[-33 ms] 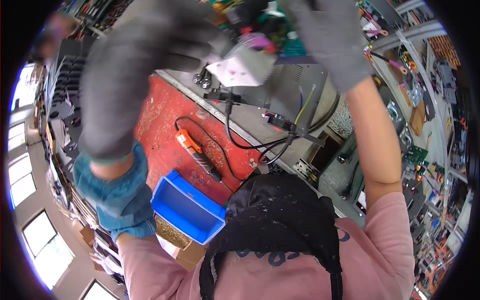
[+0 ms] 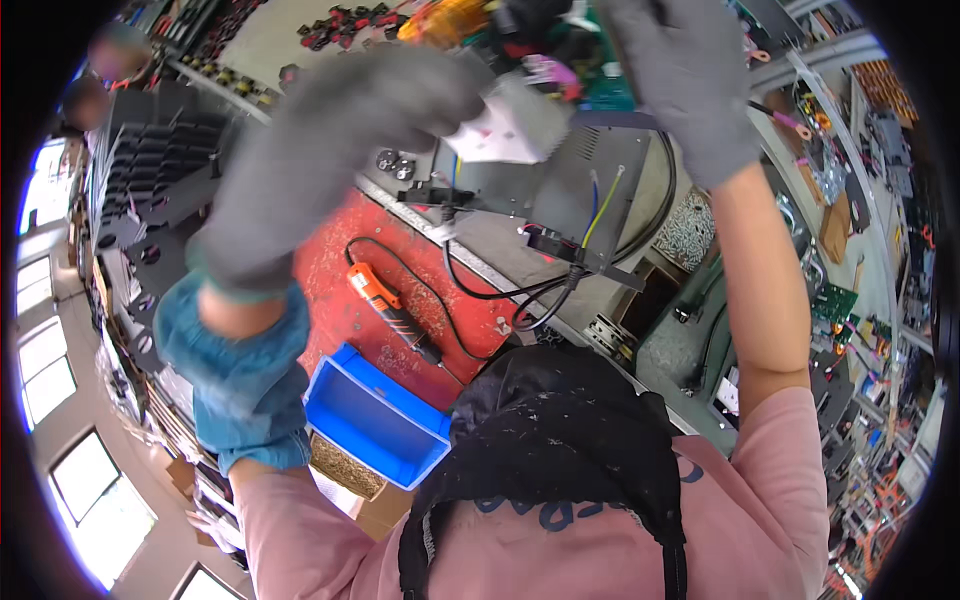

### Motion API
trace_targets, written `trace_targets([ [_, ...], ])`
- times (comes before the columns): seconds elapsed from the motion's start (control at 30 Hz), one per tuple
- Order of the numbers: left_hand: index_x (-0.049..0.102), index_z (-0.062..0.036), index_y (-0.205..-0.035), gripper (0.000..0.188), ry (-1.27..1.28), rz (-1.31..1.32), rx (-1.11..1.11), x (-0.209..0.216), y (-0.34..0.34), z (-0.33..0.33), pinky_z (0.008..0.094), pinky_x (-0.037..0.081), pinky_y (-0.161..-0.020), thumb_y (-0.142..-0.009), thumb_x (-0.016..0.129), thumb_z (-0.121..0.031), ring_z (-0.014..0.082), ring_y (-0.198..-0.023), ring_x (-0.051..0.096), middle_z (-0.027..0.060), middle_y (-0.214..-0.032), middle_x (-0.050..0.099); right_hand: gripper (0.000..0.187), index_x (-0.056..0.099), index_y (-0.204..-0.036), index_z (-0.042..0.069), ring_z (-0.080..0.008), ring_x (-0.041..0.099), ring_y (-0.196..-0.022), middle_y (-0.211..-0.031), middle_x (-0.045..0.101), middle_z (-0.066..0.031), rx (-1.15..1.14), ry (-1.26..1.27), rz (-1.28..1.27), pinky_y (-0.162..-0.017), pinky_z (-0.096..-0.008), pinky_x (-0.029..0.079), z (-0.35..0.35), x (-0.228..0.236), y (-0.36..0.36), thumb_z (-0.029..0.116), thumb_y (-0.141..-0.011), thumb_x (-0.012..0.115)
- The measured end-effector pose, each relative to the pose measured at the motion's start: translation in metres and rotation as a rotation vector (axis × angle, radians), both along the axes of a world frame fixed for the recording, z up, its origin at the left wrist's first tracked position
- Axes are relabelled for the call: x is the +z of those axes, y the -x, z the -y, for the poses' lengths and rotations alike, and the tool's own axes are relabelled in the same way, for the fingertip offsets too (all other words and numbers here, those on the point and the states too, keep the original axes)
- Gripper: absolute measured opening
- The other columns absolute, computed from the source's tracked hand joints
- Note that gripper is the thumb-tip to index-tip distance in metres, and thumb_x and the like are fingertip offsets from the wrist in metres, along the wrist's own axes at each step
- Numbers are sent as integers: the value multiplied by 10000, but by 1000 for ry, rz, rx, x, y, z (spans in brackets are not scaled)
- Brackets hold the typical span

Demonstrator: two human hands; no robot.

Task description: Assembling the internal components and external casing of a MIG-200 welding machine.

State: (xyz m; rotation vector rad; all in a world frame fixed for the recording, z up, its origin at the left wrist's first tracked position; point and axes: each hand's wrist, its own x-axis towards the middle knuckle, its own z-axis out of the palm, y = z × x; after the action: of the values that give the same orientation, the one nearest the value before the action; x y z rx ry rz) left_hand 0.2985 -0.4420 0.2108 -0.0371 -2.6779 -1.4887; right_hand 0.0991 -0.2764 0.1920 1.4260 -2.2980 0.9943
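My left hand, in a grey glove, has its fingers curled against a silvery, box-shaped metal piece with small red marks. It holds that piece above a dark grey metal casing. My right hand, gloved too, reaches up beside a green circuit board; its fingertips run into the top edge, so its grip is hidden. Black cables with blue and yellow-green wire ends lie over the casing. A magenta part sits beyond the metal piece.
An orange and black corded power tool lies on the red work surface. Nearer stands a blue bin, with a box of small brownish bits beside it. Small red and black parts lie at the back. Scrap crowds the right side.
My left hand has shifted slightly right and down, uncovering the back of the bench. The silvery piece has moved a little right and up. My right hand has drifted slightly right.
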Motion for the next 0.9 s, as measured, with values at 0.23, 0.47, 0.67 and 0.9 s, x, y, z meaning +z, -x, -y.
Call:
trace_targets([
  [0.23, 702, -104, -1130, 747, 254, 797, -370, -160, 117, -104, 402, 465, -935, -856, 465, -758, 297, -1046, 639, 109, -1119, 691, 299, 614, -1099, -29, -235, 590, -808, -873, 625, -150, -281, 136, 140, -761, -361, 468, -82, -16, 87, 123, -842, 604],
  [0.47, 694, -73, -1097, 358, -414, 714, -545, -173, 119, -112, 348, 443, -967, -864, 709, -344, 253, -1073, 618, 99, -1101, 678, 427, 562, -1258, -28, -254, 619, -955, -1086, 634, -180, -310, 292, 40, -858, -352, 474, -86, -66, 91, 113, -855, 575],
  [0.67, 701, -145, -951, 213, 95, 74, -206, -124, 47, -107, 436, 429, -967, -759, 751, -221, 289, -1112, 579, 95, -1154, 628, 506, 503, -1304, 82, -391, 638, -935, -1105, 616, -188, -254, -43, 53, -764, -459, 535, -99, -103, 50, 136, -818, 634],
  [0.9, 628, -141, -1070, 343, 125, 96, 35, -114, 5, -145, 487, 429, -1003, -747, 743, -156, 308, -1131, 571, 119, -1225, 584, 661, 346, -1438, 115, -421, 644, -910, -1214, 556, -194, -348, -209, 269, -730, -493, 544, -97, -151, -25, 98, -830, 606],
])
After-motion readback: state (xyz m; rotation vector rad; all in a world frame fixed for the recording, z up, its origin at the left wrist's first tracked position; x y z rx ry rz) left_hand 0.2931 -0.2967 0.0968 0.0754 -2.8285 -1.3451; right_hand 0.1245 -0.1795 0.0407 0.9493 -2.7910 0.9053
